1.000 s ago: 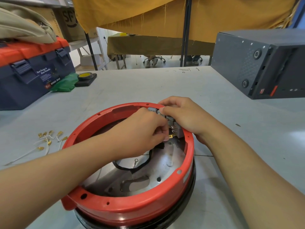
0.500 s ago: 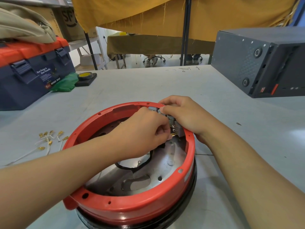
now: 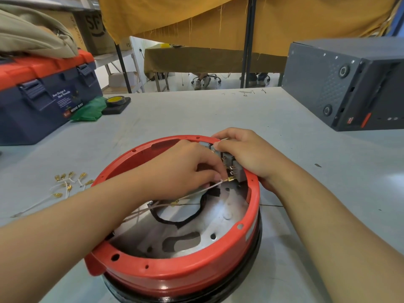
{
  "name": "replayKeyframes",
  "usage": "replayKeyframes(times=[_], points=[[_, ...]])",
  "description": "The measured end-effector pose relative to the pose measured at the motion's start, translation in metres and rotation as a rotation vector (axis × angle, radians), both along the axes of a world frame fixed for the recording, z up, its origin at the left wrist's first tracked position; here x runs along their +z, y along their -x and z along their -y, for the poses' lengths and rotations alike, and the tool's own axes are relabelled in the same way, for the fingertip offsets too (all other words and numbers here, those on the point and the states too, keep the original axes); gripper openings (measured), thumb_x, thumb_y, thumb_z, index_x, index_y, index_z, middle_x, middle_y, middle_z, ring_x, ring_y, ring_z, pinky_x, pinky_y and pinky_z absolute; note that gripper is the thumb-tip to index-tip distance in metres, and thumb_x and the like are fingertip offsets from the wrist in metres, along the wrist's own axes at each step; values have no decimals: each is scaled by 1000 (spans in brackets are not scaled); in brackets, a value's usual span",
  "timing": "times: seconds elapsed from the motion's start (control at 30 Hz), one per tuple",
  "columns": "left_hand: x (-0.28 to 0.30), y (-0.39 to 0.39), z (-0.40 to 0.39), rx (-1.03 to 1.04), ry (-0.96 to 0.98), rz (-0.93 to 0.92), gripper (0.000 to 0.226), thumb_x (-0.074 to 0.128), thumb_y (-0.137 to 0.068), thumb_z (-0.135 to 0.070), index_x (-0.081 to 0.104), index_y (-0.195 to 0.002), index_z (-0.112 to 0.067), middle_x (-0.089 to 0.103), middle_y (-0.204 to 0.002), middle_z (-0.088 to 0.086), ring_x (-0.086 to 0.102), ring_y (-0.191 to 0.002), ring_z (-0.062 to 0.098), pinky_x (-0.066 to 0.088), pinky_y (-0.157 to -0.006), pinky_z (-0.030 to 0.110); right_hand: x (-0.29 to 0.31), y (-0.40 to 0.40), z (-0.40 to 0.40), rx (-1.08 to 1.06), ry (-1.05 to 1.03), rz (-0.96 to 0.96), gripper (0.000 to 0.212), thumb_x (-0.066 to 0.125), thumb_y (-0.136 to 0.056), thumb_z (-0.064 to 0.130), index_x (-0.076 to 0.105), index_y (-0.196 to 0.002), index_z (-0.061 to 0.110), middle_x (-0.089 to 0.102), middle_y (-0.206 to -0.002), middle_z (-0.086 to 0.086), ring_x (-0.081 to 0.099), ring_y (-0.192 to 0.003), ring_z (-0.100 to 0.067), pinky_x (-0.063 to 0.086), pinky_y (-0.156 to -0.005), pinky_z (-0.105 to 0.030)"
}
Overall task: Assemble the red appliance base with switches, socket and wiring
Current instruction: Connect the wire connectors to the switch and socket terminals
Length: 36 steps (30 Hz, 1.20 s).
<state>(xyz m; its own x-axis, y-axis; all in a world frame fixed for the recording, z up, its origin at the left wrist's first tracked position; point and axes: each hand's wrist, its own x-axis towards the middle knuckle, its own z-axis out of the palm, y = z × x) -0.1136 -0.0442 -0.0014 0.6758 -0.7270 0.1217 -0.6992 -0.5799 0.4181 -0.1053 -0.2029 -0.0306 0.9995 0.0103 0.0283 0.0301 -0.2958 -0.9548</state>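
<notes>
Red appliance base (image 3: 175, 274) sits rim-up on the grey table (image 3: 196, 114), directly in front of me. Grey switch block (image 3: 235, 166) is seated in the rim at about 2 o'clock.

My left hand (image 3: 183, 169) pinches a pale wire (image 3: 203, 190) just behind its brass spade connector (image 3: 230, 179), fingers curled tight. My right hand (image 3: 247, 154) wraps over the rim and grips the switch block from outside.

Step in hand, as I judge it: pushing the connector onto the lowest switch tab. To do it well, I keep the spade in line with the tab, push straight, and brace the block with my right hand so it does not rock out of its cutout. The black cable (image 3: 185, 219) on the metal floor should stay out from under the wire.

Versus one second back: the pale wire now shows trailing from my fingertips across the interior; before, my hand hid it. Hands otherwise unmoved.

Spare terminal leads (image 3: 67, 184) lie at 9 o'clock; toolbox (image 3: 41, 99) at 10 o'clock.
</notes>
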Motion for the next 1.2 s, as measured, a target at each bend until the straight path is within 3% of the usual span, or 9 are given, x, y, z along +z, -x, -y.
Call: replayKeyframes(times=[0.3, 0.43, 0.67, 0.93, 1.07, 1.2], points=[[-2, 2, 3, -87, -56, 190, 12, 64, -85, -12, 73, -89, -18, 54, -77, -17, 47, -68, -14, 30, -68, 0, -1, -1, 0, 13, -18, 2, 19, 58, -88, 14, 67, -105, 15, 70, -99, -6, 66, -94, -22, 52, -90, -40], [-3, -1, 4, -107, -65, 214, 10, 62, -87, -13, 72, -88, -14, 53, -78, -13, 44, -67, -2, 31, -69, 3, -2, -1, 1, 19, -36, -4, 18, 57, -88, 14, 67, -104, 17, 70, -97, -5, 66, -89, -20, 53, -83, -35], [-8, -2, 3, -120, -76, 273, 11, 59, -89, -12, 70, -87, -13, 51, -79, -11, 44, -72, 4, 31, -66, 12, -4, -3, -1, 17, -103, -15, 20, 57, -88, 11, 66, -105, 15, 69, -96, -7, 64, -80, -18, 53, -76, -34], [-12, -4, 4, -126, -63, 275, 11, 59, -90, -12, 69, -88, -11, 62, -84, -1, 44, -74, 6, 33, -68, 17, -5, -3, -1, 17, -118, -26, 19, 57, -88, 11, 66, -103, 18, 68, -97, -7, 64, -82, -18, 52, -76, -34], [-13, -4, 3, -130, -59, 287, 10, 59, -90, -12, 68, -87, -11, 56, -82, -4, 44, -74, 7, 34, -68, 19, -5, -2, -1, 18, -120, -33, 20, 57, -88, 11, 66, -105, 16, 68, -99, -10, 64, -84, -20, 53, -80, -38], [-14, -3, 3, -133, -82, 287, 11, 56, -91, -14, 67, -90, -11, 56, -86, -2, 52, -78, 15, 42, -72, 29, -5, -2, -1, 18, -112, -30, 20, 57, -88, 12, 66, -105, 17, 68, -101, -10, 65, -86, -21, 53, -82, -38]])
